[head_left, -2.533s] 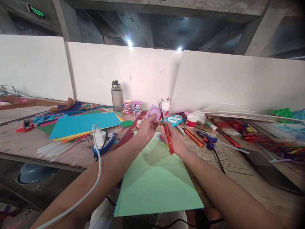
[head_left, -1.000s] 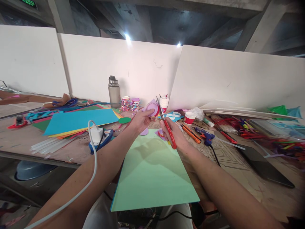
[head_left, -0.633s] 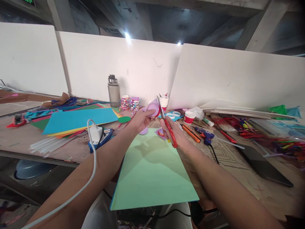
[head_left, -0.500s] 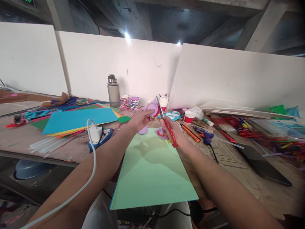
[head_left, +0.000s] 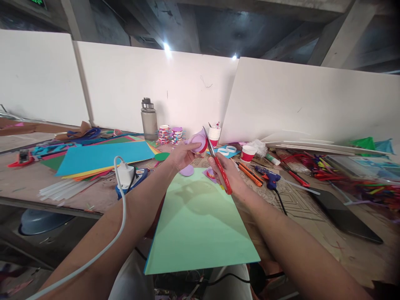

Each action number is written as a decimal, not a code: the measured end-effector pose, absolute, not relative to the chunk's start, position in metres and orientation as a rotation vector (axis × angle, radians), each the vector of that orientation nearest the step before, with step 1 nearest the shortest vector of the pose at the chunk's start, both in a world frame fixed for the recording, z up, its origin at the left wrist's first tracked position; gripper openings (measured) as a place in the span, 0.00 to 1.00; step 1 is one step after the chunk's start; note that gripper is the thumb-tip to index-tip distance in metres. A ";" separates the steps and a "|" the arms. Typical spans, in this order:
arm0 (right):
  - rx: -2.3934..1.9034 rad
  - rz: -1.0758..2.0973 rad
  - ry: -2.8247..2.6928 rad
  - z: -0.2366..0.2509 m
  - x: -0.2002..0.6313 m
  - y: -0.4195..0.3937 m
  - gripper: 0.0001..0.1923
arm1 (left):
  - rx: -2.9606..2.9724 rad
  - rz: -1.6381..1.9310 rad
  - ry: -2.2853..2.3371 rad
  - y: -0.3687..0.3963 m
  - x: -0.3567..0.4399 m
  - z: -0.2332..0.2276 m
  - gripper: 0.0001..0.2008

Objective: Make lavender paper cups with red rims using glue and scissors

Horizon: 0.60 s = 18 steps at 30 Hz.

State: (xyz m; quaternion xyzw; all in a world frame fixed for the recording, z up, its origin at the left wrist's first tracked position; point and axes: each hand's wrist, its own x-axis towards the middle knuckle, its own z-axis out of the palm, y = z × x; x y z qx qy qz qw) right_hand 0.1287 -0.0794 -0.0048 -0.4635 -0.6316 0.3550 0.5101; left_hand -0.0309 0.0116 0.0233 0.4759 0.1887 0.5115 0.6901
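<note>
Between the thumb and fingers of my left hand (head_left: pixel 184 155) is a paper cup piece (head_left: pixel 198 145) with a purple paper face and a red side. My right hand (head_left: pixel 227 171) grips red-handled scissors (head_left: pixel 222 173), their blades pointing up and away beside the cup piece. Whether the blades touch the purple paper, I cannot tell. Below my hands, light green paper (head_left: pixel 200 221) reaches over the table's front edge. A purple paper disc (head_left: pixel 186 170) lies at its far left corner. Near its far right corner, partly behind my right hand, is a purple and red piece (head_left: pixel 209 174).
A grey bottle (head_left: pixel 149 120) and two stacks of decorated rings (head_left: pixel 164 134) stand at the back. Coloured sheets (head_left: pixel 103 157) and a power strip with a white charger (head_left: pixel 125 175) are left. Rightward lie an orange cutter (head_left: pixel 251 174), a glue gun (head_left: pixel 271 179) and a red-white cup (head_left: pixel 248 153).
The cup piece and my left hand have shifted slightly left and nearer. The scissors have turned a little, their tips moving left. The purple disc shows more fully.
</note>
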 end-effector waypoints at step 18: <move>-1.143 0.773 -1.626 -0.005 0.127 -0.082 0.19 | 0.882 1.371 0.447 0.006 -0.017 0.020 0.12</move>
